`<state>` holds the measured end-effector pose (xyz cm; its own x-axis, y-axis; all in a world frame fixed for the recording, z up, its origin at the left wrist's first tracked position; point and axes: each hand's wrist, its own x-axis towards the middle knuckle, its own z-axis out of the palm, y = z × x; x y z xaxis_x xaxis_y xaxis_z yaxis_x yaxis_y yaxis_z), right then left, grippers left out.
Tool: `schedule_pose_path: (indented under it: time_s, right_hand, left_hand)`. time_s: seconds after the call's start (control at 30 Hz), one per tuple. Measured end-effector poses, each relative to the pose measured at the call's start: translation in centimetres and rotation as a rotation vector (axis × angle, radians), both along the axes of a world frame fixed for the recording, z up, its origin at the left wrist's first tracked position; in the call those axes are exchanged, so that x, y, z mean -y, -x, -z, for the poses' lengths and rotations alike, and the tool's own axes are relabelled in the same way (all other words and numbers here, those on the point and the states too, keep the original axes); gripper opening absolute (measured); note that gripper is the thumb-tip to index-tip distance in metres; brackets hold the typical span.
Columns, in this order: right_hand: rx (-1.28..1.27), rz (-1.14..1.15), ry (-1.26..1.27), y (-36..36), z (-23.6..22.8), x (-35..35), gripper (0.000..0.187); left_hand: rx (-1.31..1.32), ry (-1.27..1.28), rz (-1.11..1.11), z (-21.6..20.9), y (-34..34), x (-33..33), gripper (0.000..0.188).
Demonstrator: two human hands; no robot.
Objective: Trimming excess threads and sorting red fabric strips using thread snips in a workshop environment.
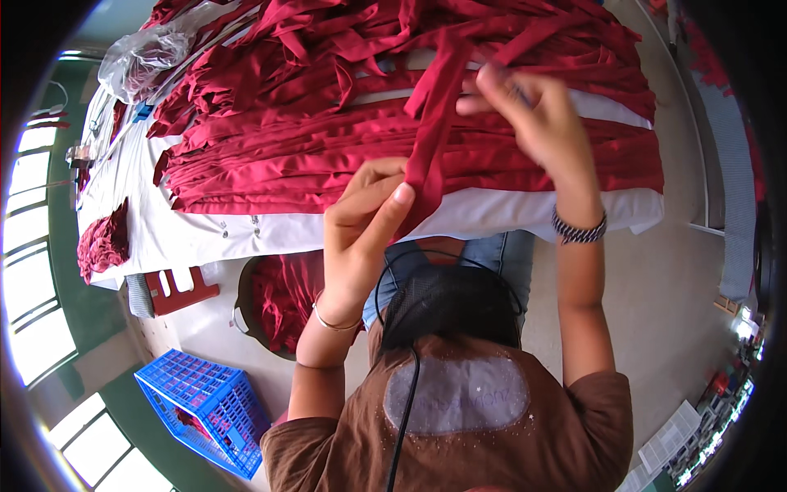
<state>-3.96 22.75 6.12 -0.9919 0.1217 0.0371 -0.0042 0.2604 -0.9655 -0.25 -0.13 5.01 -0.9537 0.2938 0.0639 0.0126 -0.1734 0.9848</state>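
My left hand [365, 221] is closed in a pinch on a dark red fabric strip [429, 135], near the table's front edge. The strip runs up from my thumb and fingers toward the heap, and its lower end hangs below my hand over the edge. Just right of the strip's upper part, my right hand [537, 115] hovers over the cloth, slightly blurred. Its fingers are bent but apart, and nothing shows between them. A dark band or mark is on one finger. Many similar red strips [295, 168] lie side by side across the table under both hands.
A tangled heap of red strips [279, 57] covers the table's far part. White cloth [287, 234] drapes the table. A clear plastic bag [143, 61] lies far left, a small red bundle [104, 239] near left. Below stand a tub of red cloth [283, 303] and a blue crate [201, 402].
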Motion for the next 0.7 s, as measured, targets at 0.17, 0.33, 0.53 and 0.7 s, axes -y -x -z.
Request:
schedule_pose_path:
  time_s: [0.17,0.33,0.53,0.7]
  right_hand:
    - [0.195,-0.079,0.203,-5.1,1.1,3.8,0.023]
    - [-0.059,0.092,0.157,-6.4,1.8,5.6,0.016]
    - [-0.088,0.155,0.281,-5.7,-0.4,5.1,0.016]
    - [-0.158,0.335,0.308,-5.0,-1.3,3.7,0.017]
  left_hand:
    - [-0.059,0.130,0.013,-0.7,1.6,-1.5,0.015]
    - [-0.241,0.235,-0.031,-0.9,3.2,-2.1,0.015]
    - [-0.087,-0.121,0.300,1.7,1.7,-0.9,0.056]
    - [-0.076,0.228,0.041,3.7,-0.7,0.3,0.029]
